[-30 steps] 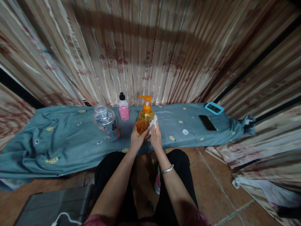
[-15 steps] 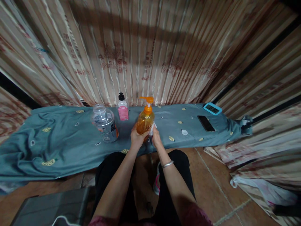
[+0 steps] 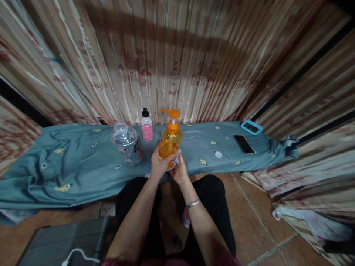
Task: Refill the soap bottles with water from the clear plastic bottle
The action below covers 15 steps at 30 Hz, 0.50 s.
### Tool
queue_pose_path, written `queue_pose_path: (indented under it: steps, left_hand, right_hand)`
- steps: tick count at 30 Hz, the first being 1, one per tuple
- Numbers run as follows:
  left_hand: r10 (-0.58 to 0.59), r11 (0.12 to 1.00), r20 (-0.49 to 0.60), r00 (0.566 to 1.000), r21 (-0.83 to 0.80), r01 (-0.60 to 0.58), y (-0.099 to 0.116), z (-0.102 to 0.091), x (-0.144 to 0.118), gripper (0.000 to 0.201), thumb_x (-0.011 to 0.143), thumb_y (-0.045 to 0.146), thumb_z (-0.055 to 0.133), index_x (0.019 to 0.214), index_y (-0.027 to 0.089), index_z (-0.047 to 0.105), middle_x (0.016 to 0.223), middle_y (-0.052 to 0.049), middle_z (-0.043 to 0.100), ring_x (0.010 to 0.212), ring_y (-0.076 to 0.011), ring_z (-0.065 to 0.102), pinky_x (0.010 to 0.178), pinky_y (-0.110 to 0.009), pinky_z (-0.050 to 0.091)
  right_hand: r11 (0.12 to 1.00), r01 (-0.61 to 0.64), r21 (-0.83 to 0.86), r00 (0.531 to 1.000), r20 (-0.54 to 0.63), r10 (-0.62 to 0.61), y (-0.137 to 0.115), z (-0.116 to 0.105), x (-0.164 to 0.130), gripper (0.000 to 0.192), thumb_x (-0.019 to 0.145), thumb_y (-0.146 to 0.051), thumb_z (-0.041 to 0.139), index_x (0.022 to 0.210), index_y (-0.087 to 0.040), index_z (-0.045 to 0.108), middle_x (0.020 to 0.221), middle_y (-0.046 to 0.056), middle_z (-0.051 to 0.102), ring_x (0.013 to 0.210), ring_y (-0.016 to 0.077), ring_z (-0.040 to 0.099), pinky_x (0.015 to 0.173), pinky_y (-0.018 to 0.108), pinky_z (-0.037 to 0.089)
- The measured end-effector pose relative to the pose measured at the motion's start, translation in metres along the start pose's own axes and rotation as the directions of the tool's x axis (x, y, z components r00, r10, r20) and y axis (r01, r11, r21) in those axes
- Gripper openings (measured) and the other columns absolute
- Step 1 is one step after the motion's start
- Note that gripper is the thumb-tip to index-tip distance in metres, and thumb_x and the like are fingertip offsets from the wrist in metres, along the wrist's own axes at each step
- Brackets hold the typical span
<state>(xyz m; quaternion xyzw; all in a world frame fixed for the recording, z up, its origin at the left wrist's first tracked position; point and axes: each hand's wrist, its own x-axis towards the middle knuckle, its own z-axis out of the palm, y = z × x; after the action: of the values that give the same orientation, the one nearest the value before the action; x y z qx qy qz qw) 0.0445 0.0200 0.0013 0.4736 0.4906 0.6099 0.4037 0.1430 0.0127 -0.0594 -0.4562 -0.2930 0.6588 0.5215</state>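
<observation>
An orange see-through pump bottle [image 3: 170, 140] is held nearly upright over the front edge of the cloth-covered surface. My left hand [image 3: 158, 162] wraps round its lower left side, fingers closed. Low on the bottle's right side, my right hand [image 3: 179, 170] presses a white tissue or cloth [image 3: 178, 158] against it, near the base. Most of that white piece is hidden by my fingers. Left of the bottle stand a small clear bottle with a pink label and black cap [image 3: 146, 127] and a large clear plastic jar [image 3: 128, 146].
A teal patterned cloth [image 3: 88, 162] covers the long surface. On its right end lie a black phone [image 3: 244, 144] and a blue-framed digital clock [image 3: 251, 127]. Curtains [image 3: 166, 55] hang behind. A dark grey box [image 3: 63, 236] with a white cable sits at lower left.
The pump bottle has been lifted slightly and drawn closer to me. My right hand has slid from its side down toward its base with the white piece. The view has shifted slightly.
</observation>
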Motion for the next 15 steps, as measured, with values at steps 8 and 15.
queue_pose_path:
  steps: [8, 15]
  left_hand:
    - [-0.014, 0.998, -0.042, 0.999, -0.068, 0.011, -0.006, -0.004, 0.002, 0.065, 0.056, 0.029, 0.087, 0.116, 0.017, 0.064, 0.114, -0.011, 0.076, 0.105, -0.0290, 0.073, 0.100, -0.047, 0.057]
    - [-0.024, 0.999, -0.040, 0.999, -0.046, 0.022, -0.016, -0.007, 0.005, 0.068, 0.056, 0.031, 0.087, 0.118, 0.016, 0.063, 0.117, -0.012, 0.074, 0.109, -0.0283, 0.071, 0.104, -0.047, 0.054]
  right_hand:
    - [0.999, 0.019, -0.035, 1.000, 0.009, -0.019, 0.011, -0.006, -0.013, 0.040, 0.097, -0.042, 0.064, 0.129, -0.019, 0.060, 0.129, 0.009, 0.064, 0.108, 0.0224, 0.067, 0.091, 0.044, 0.058]
    - [0.986, 0.098, -0.133, 0.977, -0.177, -0.121, -0.006, -0.039, 0.020, 0.039, 0.097, -0.041, 0.065, 0.129, -0.019, 0.060, 0.130, 0.009, 0.063, 0.109, 0.0229, 0.066, 0.092, 0.045, 0.057]
